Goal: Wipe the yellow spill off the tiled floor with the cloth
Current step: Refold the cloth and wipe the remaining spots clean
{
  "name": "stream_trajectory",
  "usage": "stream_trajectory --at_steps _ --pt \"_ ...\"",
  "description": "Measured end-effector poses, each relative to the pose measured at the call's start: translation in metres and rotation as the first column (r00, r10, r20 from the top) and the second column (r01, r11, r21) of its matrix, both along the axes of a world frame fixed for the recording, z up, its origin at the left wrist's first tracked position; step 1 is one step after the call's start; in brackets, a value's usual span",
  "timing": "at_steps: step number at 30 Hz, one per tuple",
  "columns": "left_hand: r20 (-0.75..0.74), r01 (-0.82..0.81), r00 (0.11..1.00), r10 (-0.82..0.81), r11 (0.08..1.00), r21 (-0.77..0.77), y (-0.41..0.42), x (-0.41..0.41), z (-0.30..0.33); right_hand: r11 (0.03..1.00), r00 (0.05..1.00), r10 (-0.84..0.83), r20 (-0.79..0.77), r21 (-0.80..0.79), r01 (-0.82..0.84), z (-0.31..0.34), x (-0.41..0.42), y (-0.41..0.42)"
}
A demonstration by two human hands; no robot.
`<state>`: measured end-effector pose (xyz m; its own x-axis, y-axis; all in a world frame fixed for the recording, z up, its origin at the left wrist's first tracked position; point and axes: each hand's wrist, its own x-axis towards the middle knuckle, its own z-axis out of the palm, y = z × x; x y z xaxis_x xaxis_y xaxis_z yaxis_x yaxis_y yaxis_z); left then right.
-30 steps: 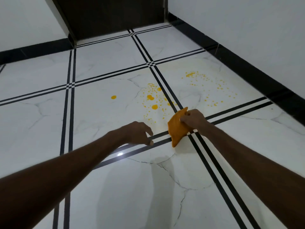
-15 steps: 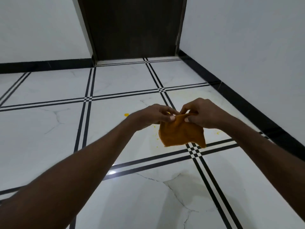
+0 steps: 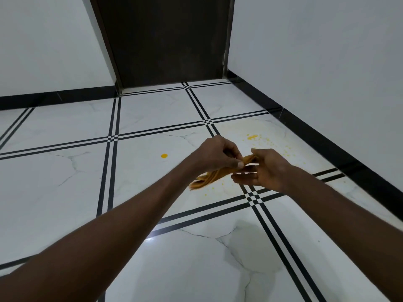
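An orange-yellow cloth [image 3: 212, 176] hangs folded in the air above the floor, held between both hands. My left hand [image 3: 214, 156] pinches its upper edge with thumb and fingers. My right hand [image 3: 265, 168] holds the cloth's other end, its lower fingers spread beneath. The yellow spill [image 3: 253, 137] lies on the white tiled floor [image 3: 152, 118] as scattered drops behind and below the hands, with one larger separate drop [image 3: 164, 155] to the left. Part of the spill is hidden by my hands and the cloth.
A dark door [image 3: 165, 40] stands at the back. White walls with a black skirting [image 3: 327, 142] run along the right and back. Black double lines cross the white tiles.
The cloth was on the floor in my right hand a second ago. It has been lifted, taken in both hands, spread, and now folded into a narrower bundle. The view has tilted up.
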<state>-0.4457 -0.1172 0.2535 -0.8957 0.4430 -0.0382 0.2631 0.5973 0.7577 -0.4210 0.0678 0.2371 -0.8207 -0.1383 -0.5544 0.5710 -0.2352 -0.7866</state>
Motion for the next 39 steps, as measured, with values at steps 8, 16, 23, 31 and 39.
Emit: stream_trajectory --at_steps 8,16,23,31,39 --pt "0.272 0.246 0.939 -0.209 0.963 -0.111 -0.007 0.005 -0.004 0.853 0.957 0.014 -0.289 0.503 0.139 -0.007 -0.004 -0.002" --pt "0.230 0.244 0.951 -0.205 0.957 -0.155 -0.022 -0.003 0.038 0.848 0.878 0.321 -0.354 0.521 -0.100 0.005 0.003 0.021" --pt "0.114 0.045 0.993 -0.023 0.981 -0.191 -0.031 -0.020 0.093 0.788 0.798 0.521 -0.304 0.529 -0.314 0.036 0.015 0.020" --pt "-0.081 -0.244 0.969 0.234 0.955 -0.168 -0.015 -0.032 0.025 0.833 0.846 0.423 -0.325 0.507 -0.222 0.049 0.028 0.007" --pt "0.817 -0.101 0.575 -0.036 0.988 0.114 -0.048 -0.008 -0.051 0.983 0.957 0.074 -0.282 0.185 -0.021 0.054 0.032 0.008"
